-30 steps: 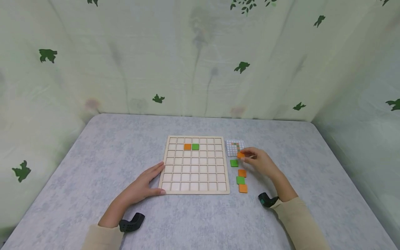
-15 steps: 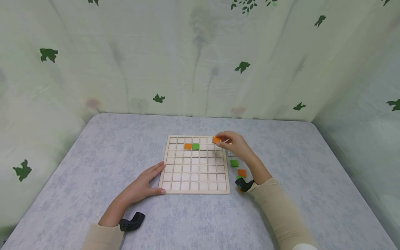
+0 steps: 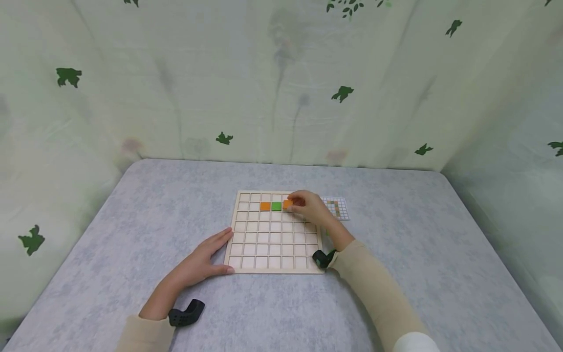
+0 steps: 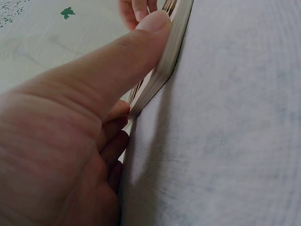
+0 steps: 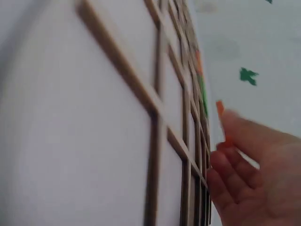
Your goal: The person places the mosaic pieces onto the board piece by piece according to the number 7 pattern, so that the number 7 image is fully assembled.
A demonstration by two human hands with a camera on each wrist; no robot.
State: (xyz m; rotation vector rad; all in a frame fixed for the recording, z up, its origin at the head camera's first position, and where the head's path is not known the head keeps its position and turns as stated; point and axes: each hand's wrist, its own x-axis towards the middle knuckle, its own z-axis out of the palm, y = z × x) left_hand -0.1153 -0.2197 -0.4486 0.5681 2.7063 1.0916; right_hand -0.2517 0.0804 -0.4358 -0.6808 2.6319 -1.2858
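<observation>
Between its thumb and fingertips my right hand (image 3: 310, 206) pinches an orange square tile (image 3: 287, 205), close over the wooden grid board (image 3: 281, 271). In the right wrist view the orange tile (image 5: 220, 109) stands apart from the grid. Directly left of it, a green tile (image 3: 276, 206) and another orange tile (image 3: 265, 206) lie side by side in cells of the board's second row from the top. My left hand (image 3: 200, 261) rests at the board's lower left, its fingers straight along the left side. Its thumb (image 4: 153, 35) touches the front edge near the corner.
A small printed pattern card (image 3: 340, 208) lies just right of the board, partly behind my right hand. A green tile (image 3: 327, 233) shows in part beside my right forearm, which hides the area below it. Patterned fabric (image 3: 281, 98) hangs behind the grey tabletop (image 3: 264, 313).
My right hand has carried the orange tile from beside the card, leftward over the board, then down toward the cell right of the green tile. My left hand has stayed put.
</observation>
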